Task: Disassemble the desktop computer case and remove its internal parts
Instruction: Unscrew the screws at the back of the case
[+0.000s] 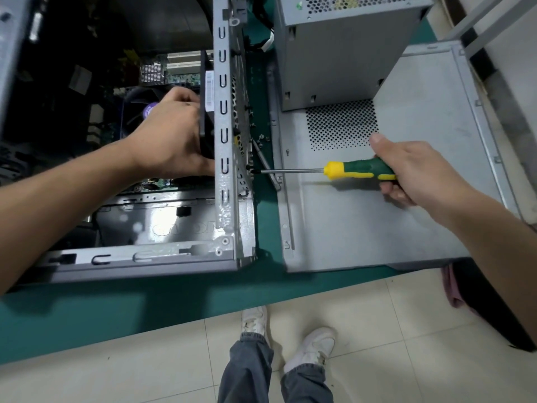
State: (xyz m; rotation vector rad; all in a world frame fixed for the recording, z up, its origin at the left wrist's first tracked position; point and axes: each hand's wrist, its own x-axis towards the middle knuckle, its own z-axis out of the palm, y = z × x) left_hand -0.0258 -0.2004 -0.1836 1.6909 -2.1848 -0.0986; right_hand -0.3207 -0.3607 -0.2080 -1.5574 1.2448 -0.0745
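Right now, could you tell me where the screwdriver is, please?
In the head view, the right hand grips the screwdriver over the removed side panel, right of centre, its tip against the computer case rear wall.

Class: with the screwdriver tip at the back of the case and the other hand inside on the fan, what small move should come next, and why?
Probably turn the screwdriver in the right hand to loosen that screw: its tip meets the rear panel, while the left hand grips the fan behind, ready to catch it.
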